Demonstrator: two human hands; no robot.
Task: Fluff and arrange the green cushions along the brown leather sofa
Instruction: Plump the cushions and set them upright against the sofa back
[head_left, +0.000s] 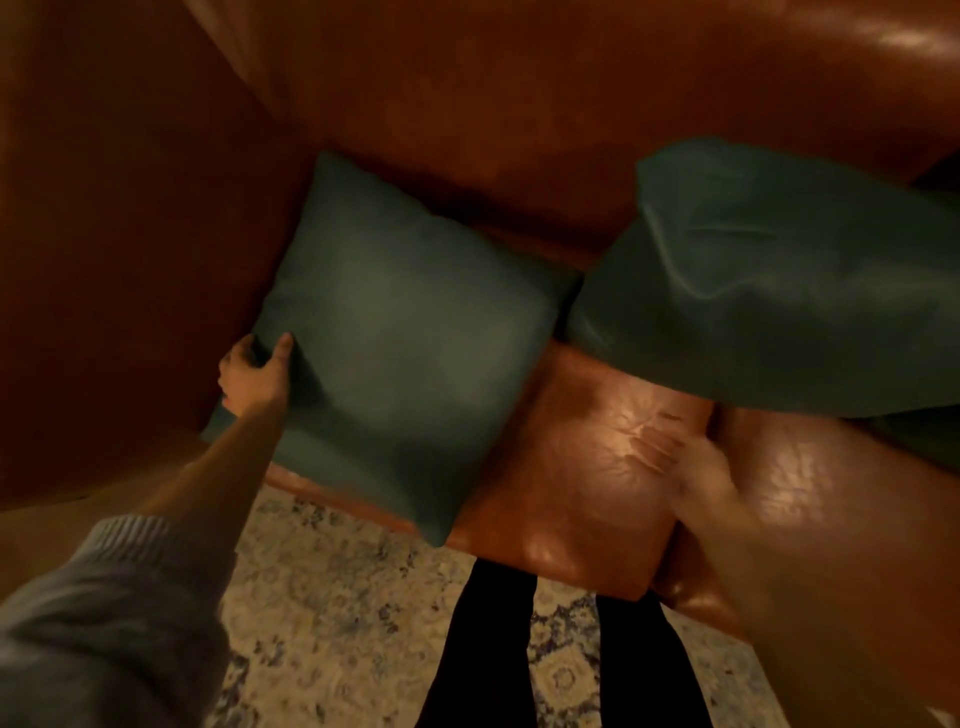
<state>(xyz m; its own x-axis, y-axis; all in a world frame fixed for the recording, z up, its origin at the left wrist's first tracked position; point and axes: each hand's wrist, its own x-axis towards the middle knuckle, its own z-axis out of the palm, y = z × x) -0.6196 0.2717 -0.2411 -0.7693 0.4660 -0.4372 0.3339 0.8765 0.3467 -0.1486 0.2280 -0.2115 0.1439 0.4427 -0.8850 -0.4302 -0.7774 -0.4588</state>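
A square green cushion (405, 332) lies on the seat at the left end of the brown leather sofa (587, 467), next to the armrest. My left hand (254, 376) grips its near left edge, thumb on top and fingers curled under. A second green cushion (769, 291) is to the right, creased and blurred, its left corner touching the first. My right hand (675, 457) is blurred, fingers straight, over the bare seat below that cushion and holding nothing.
The sofa's tall armrest (119, 249) stands at the left and its backrest (519, 88) runs across the top. A patterned rug (337, 597) covers the floor in front. My legs in dark trousers (550, 649) stand against the seat's front edge.
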